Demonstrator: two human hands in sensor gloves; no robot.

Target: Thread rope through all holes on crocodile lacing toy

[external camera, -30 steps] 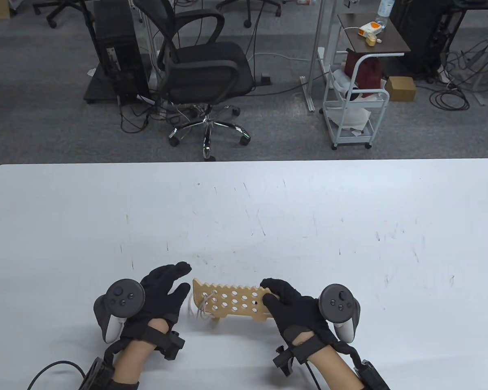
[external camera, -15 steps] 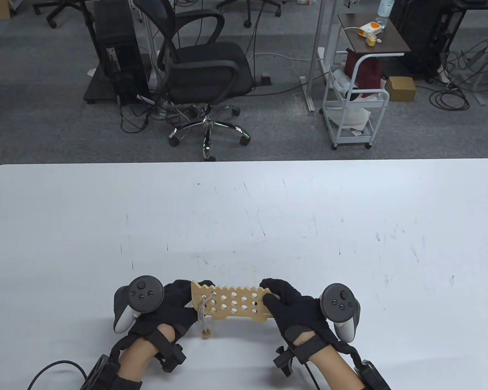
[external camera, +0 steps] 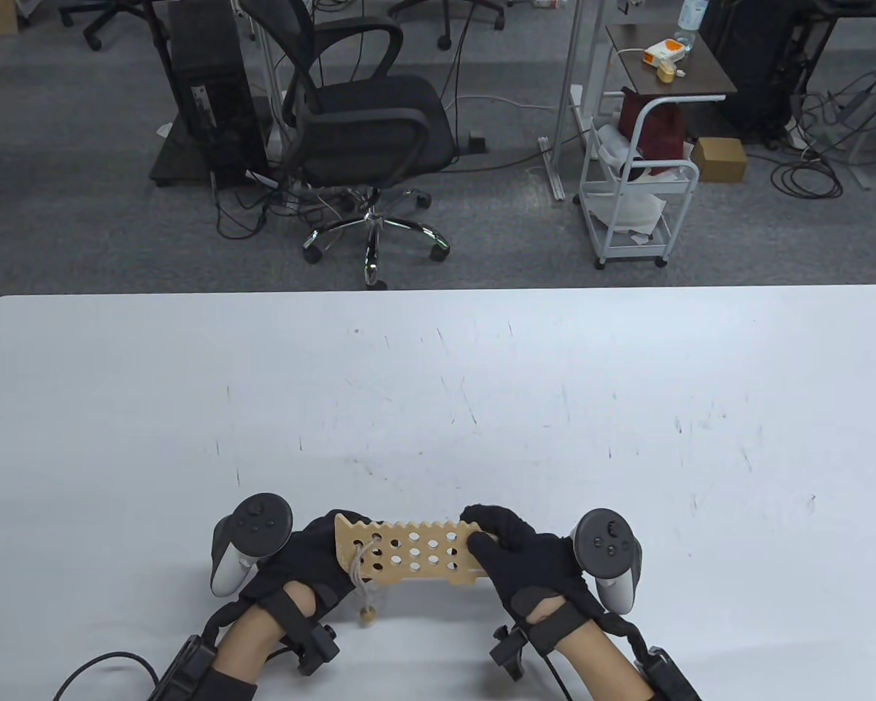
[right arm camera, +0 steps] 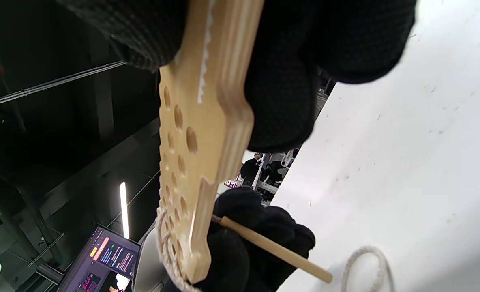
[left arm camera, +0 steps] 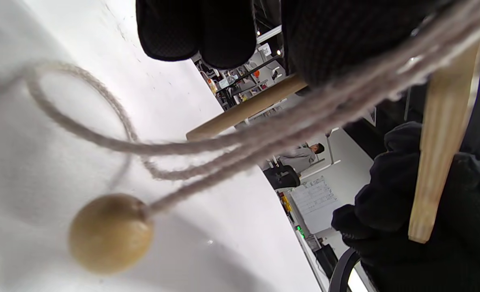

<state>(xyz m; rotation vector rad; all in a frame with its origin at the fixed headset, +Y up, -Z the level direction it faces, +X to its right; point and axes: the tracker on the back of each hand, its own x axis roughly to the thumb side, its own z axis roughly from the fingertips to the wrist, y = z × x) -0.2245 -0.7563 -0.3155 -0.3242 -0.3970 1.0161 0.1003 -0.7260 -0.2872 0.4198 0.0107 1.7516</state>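
The wooden crocodile lacing board (external camera: 409, 555) is held above the table near its front edge. My right hand (external camera: 504, 549) grips its right end, with fingers curled over the edge (right arm camera: 284, 81). My left hand (external camera: 310, 555) is tucked under the board's left end. In the right wrist view, the left hand (right arm camera: 248, 247) holds the rope's wooden needle (right arm camera: 276, 249) beneath the board (right arm camera: 199, 142). The beige rope (external camera: 361, 562) runs through a few holes at the left end. Its loops (left arm camera: 102, 138) hang down to a wooden bead (external camera: 367, 615), which lies on the table (left arm camera: 110, 231).
The white table (external camera: 555, 409) stretches wide beyond the hands. An office chair (external camera: 365, 131) and a white cart (external camera: 635, 204) stand on the floor past its far edge.
My left hand has moved right from beside the board to under its left end and closed. The board has shifted slightly left, and the bead now hangs lower at the front.
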